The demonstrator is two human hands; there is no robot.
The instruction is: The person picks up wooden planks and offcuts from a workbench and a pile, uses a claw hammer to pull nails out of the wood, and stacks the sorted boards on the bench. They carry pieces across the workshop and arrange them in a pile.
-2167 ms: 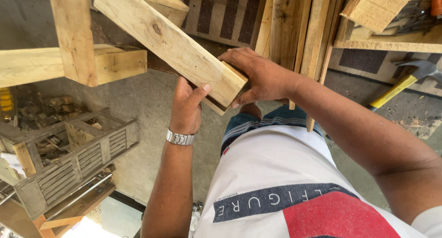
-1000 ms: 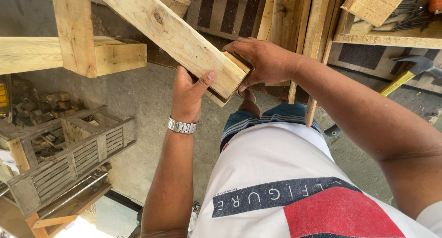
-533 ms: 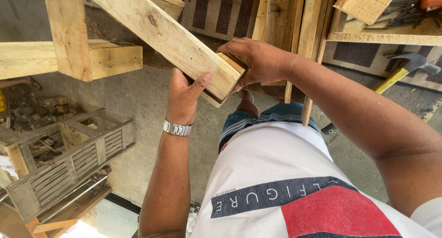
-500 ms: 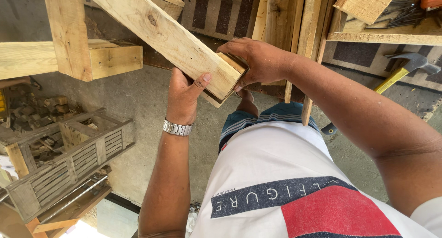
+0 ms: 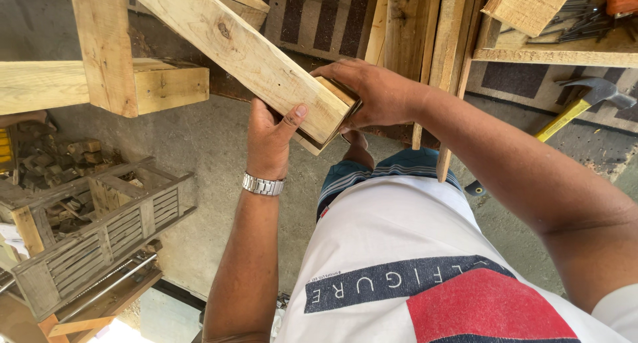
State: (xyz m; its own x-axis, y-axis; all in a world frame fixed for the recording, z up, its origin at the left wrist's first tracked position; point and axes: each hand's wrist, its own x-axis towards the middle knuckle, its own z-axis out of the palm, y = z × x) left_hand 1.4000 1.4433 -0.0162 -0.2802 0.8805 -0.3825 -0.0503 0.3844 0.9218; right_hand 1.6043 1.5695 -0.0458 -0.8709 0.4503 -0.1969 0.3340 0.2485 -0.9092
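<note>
A thick pale wooden plank point(image 5: 246, 54) runs diagonally from the upper left down to its near end in front of my chest. My left hand point(image 5: 271, 140), with a metal watch on the wrist, cups the plank's underside near that end, thumb up along its side. My right hand point(image 5: 365, 90) grips the end itself, fingers wrapped over the end grain. A second, thinner piece of wood shows just beneath the plank's end, between both hands.
A wooden frame of beams point(image 5: 100, 71) stands at upper left. A slatted wooden crate point(image 5: 100, 230) with scraps sits on the concrete floor at lower left. Upright planks point(image 5: 412, 24) lean ahead. A yellow-handled hammer point(image 5: 571, 107) lies at right, below a workbench point(image 5: 558, 51) with nails.
The plank's near end and both hands shifted slightly; the grip stays the same throughout.
</note>
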